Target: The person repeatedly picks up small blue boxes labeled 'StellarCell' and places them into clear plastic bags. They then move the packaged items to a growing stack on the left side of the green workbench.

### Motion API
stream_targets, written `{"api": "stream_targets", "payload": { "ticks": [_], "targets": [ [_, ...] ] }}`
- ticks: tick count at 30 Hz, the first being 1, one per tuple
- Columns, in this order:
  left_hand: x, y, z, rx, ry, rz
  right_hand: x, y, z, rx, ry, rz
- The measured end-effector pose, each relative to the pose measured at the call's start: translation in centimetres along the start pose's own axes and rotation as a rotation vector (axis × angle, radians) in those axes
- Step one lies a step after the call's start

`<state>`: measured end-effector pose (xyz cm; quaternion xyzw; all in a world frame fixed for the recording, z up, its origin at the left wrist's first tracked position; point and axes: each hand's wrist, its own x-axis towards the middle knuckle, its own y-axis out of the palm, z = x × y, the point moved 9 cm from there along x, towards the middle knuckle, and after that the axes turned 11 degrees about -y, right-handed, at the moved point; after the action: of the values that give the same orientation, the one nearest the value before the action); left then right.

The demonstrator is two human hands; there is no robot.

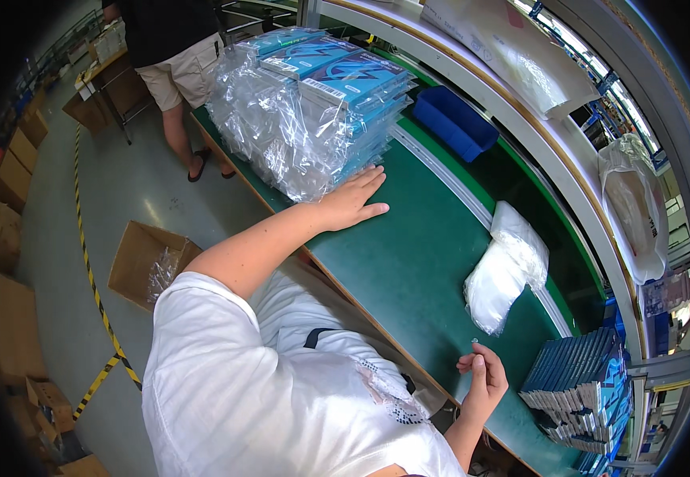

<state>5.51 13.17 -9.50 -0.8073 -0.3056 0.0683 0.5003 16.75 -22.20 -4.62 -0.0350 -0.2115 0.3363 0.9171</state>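
Observation:
My left hand (353,200) lies open on the green tabletop with its fingers stretched. Its fingertips are at the lower edge of a large pile of blue boxes in clear plastic bags (313,103), whose loose ends form a crinkled mass. Nearer my body on the right, my right hand (484,380) is held above the table edge with fingers curled and thumb pressed in. A tiny pale bit shows at its fingertips, too small to name. Beyond that hand lies a stack of clear plastic bags (508,266).
Unbagged blue boxes (579,389) stand stacked at the right end of the green table (416,230). A blue bin (454,123) sits at the back by a metal rail. An open carton (142,258) stands on the floor at left. Another person (174,56) stands beyond the table.

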Motion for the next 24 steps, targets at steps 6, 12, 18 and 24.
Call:
{"api": "stream_targets", "payload": {
  "ticks": [6, 12, 18, 24],
  "targets": [
    [0.1, -0.4, 0.8, -0.001, 0.001, 0.016, 0.2, -0.1, -0.3, -0.01, -0.008, 0.001],
    [0.1, -1.4, 1.8, 0.016, -0.002, 0.037, 0.3, 0.0, -0.4, -0.015, 0.002, 0.002],
    [0.1, -2.4, 2.8, 0.032, -0.01, 0.039, 0.4, 0.3, -0.4, -0.008, 0.011, 0.001],
    [0.3, -3.2, 4.0, 0.056, -0.015, 0.047, 0.5, 0.5, -0.4, 0.017, 0.019, 0.005]
  ]
}}
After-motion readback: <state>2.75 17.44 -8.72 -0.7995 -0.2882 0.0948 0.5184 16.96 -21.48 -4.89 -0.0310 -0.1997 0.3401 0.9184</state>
